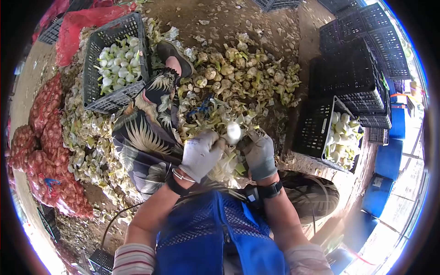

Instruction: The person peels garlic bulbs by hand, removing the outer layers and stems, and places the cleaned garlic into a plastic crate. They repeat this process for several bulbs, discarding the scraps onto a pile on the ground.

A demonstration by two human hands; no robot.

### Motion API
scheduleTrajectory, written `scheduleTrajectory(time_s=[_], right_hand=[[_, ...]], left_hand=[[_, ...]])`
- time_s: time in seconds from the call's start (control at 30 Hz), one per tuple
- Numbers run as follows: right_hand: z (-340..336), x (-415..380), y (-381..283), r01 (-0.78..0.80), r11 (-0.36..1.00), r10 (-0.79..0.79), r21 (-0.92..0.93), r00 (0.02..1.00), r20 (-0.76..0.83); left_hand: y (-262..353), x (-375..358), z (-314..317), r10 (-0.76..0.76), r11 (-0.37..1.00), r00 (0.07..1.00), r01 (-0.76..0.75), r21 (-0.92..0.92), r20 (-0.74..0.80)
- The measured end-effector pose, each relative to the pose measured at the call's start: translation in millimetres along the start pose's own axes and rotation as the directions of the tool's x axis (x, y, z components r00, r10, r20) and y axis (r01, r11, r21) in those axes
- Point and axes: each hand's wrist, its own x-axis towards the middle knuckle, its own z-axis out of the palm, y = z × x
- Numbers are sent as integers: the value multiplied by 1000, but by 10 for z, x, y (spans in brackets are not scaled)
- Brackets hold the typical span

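Note:
A smooth, white peeled onion (233,133) is between my two gloved hands, over the heap of unpeeled bulbs. My left hand (201,153), in a pale work glove, is closed with its thumb and fingers against the near-left side of the onion. On its other side, my right hand (259,153), in a dirtier greyish glove, has its fingers drawn together by the onion; what they pinch is too small to make out. Below the hands lie pale peelings with green leaf ends (229,167). The unpeeled bulbs (238,68), brownish with dry tops, spread out ahead.
A black crate (114,98) of peeled white onions stands left; another crate (316,133) with onions tilts at right, beside stacked black crates (343,68). Full red mesh sacks (50,151) lie far left. Dry skins (87,137) cover the floor. A patterned trouser leg (146,128) stretches forward.

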Motion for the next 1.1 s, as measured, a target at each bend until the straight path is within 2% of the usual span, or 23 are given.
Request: scheduleTrajectory(time_s=[0.03,0.1,0.17,0.2,0.23,0.27,0.3,0.33,0.4,0.47,0.53,0.6,0.67,0.73,0.77,0.8,0.83,0.87,0.93,1.0,1.03,1.07,1.1], right_hand=[[-11,91,290,-202,820,212,536,976,43],[-37,75,155,-247,669,255,701,962,96],[-165,132,293,-383,301,123,873,924,363],[-179,111,369,-386,300,125,873,923,365],[-126,97,357,-387,359,126,849,922,367],[-86,97,352,-386,417,126,823,921,369],[-82,100,390,-461,296,93,836,885,456],[-68,111,436,-465,295,95,835,884,458],[-12,136,503,-315,649,32,693,921,389],[84,73,277,-243,660,74,711,963,261],[-58,122,538,-14,933,-51,360,984,171],[-68,143,478,92,990,-107,111,985,137],[-78,149,464,186,972,-170,-146,979,115],[-188,168,639,-258,810,220,527,966,135],[-126,124,431,-318,455,271,832,939,211],[-124,85,325,-313,458,274,832,940,203],[-132,52,246,-241,886,207,396,970,127],[-142,35,218,-86,978,108,-192,989,106],[-163,58,474,-86,992,99,-96,987,131],[-118,93,631,-33,947,-31,320,981,193],[-17,67,301,-113,876,38,469,985,166],[-51,78,149,295,948,-290,-118,955,63],[-296,122,181,334,836,-348,-436,936,50]], left_hand=[[-94,25,-23,31,995,995,-21,101,-97],[-344,37,-111,-39,981,980,75,177,-195],[-511,21,-189,-110,985,991,119,128,-75],[-573,6,-188,-115,992,993,115,44,-13],[-517,3,-188,-116,992,993,117,47,-20],[-392,3,-177,-215,929,974,227,-294,72],[-274,0,-182,-275,737,942,336,-587,195],[-168,21,-227,-278,736,941,338,-587,194],[-2,73,-294,-195,873,893,347,-343,406],[-111,32,-150,-97,928,961,181,-324,259],[-130,35,-129,-27,985,974,65,-162,226],[15,33,-140,-42,992,974,67,-108,224],[161,21,-100,211,969,970,-224,106,119],[179,15,-77,157,987,987,-156,-43,41],[285,60,-180,-97,975,995,102,-197,31],[320,100,-251,-343,875,938,342,-342,61],[-51,63,-197,-186,979,982,183,-87,-28],[-66,89,-217,-141,989,988,138,-60,-57],[31,85,-259,-324,902,927,362,-235,188],[-5,58,-72,96,995,995,-95,-43,19],[19,61,-16,3,1000,992,-6,21,126],[4,44,38,31,1000,988,-29,-11,151],[-43,6,72,94,996,981,-94,-9,170]])
